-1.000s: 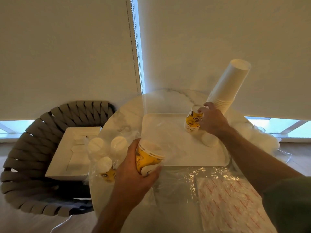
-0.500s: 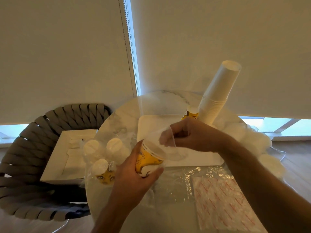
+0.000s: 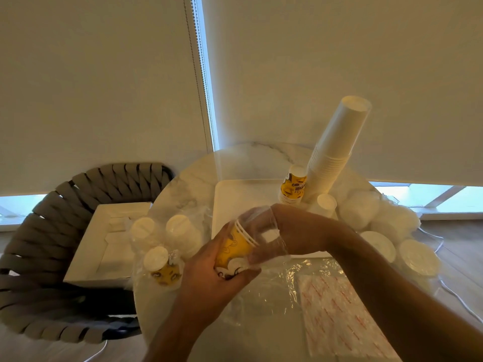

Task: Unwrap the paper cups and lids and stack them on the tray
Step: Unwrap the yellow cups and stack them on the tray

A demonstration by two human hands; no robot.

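Two hands share one small stack of yellow cups (image 3: 236,248): your left hand (image 3: 209,273) wraps its grip round the base end, tilted rim-up toward the tray (image 3: 235,194), while your right hand (image 3: 295,231) pinches the clear wrap (image 3: 264,237) bunched over the rims. You seem to be mid-unwrap; next, draw the film clear off the rims without dragging cups loose, then set the stack on the tray by the tall white cup stack (image 3: 337,150) and yellow cup (image 3: 292,188). Wrapped cups (image 3: 162,239) wait on the surface (image 3: 188,184) to the left.
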